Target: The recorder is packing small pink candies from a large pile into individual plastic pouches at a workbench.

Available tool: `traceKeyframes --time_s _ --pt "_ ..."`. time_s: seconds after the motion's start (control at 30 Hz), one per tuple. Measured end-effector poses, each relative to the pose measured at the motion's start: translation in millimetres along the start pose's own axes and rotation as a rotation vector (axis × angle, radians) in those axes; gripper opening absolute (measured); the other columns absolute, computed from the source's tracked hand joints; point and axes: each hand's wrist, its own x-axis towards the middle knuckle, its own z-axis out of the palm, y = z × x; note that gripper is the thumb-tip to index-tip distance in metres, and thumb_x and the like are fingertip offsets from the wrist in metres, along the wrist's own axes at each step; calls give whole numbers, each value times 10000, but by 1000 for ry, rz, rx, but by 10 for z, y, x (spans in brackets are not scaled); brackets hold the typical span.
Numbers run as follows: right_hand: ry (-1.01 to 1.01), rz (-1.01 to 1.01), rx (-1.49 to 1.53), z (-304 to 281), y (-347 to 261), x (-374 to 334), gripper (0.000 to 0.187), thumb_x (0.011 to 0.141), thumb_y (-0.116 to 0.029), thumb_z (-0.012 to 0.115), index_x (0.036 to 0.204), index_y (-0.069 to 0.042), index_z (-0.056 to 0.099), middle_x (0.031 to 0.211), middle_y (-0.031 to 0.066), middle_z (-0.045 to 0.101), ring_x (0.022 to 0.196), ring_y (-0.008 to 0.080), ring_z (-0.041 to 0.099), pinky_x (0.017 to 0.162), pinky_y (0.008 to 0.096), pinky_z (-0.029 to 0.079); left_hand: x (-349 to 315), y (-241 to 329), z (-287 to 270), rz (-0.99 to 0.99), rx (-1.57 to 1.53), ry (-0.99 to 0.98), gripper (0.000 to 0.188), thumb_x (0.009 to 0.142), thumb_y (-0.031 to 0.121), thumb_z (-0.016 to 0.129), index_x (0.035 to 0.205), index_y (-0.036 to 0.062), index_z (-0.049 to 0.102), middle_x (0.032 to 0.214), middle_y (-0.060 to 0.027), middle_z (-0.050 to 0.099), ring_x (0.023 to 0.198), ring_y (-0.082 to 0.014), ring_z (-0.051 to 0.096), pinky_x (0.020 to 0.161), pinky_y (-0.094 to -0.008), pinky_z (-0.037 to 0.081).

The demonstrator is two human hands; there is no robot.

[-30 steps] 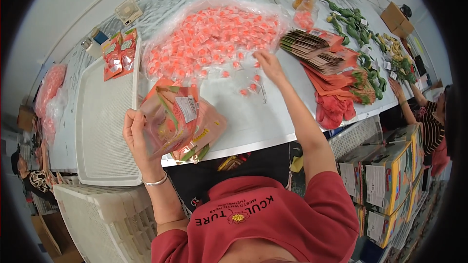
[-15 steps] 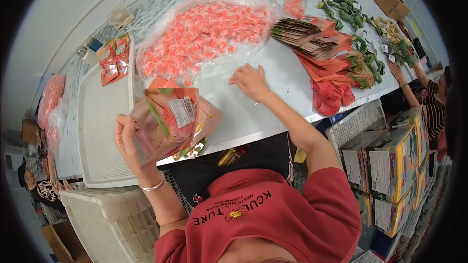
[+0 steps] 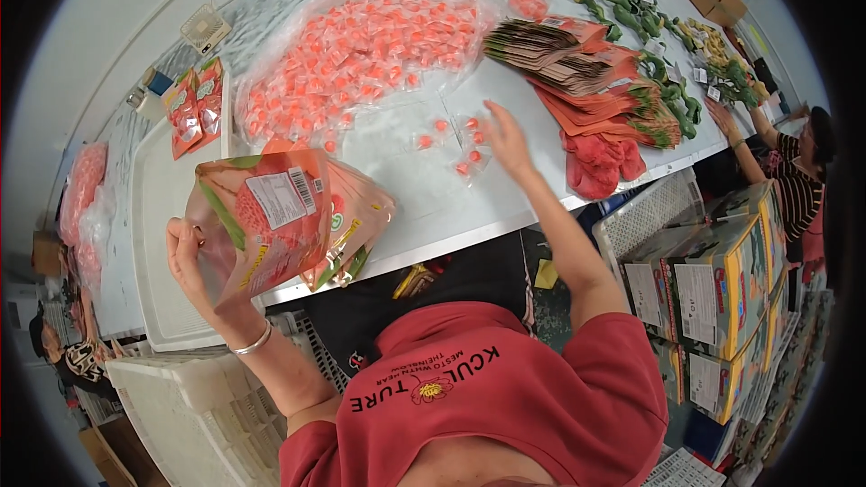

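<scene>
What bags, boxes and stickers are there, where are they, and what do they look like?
Orange-and-clear plastic pouch with a white label sticker: held up in the left hand.
Small clear-wrapped orange sweets: big heap on the white table, a few by the right hand.
Flat orange empty pouches: fanned stack, right of the heap.
Two red-and-green pouches: far left.
Colourful cardboard boxes: stacked at right, white labels.

You held a bunch of flat orange pouches [image 3: 289, 221] up at nine o'clock, white label showing, tilted. A few small wrapped orange candies [image 3: 456, 146] lay loose at twelve o'clock.
</scene>
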Motion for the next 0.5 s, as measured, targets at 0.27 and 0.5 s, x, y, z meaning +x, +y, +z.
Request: traceKeyframes --time_s 0.27,0.5 --pt "-212 -373 -657 677 -596 106 525 767 -410 638 1227 -189 516 1324 168 407 1228 324 356 965 495 296 85 -56 355 -22 -47 -84 164 857 133 508 726 77 427 687 32 417 612 -31 402 538 -167 338" --pt "-14 -155 -175 626 -214 422 181 830 -254 608 921 -98 587 803 -9 550 686 118 522 510 270 394 234 -411 860 -120 74 -375 155 901 162 520 789 58 500 734 41 465 686 -29 413 595 -177 362"
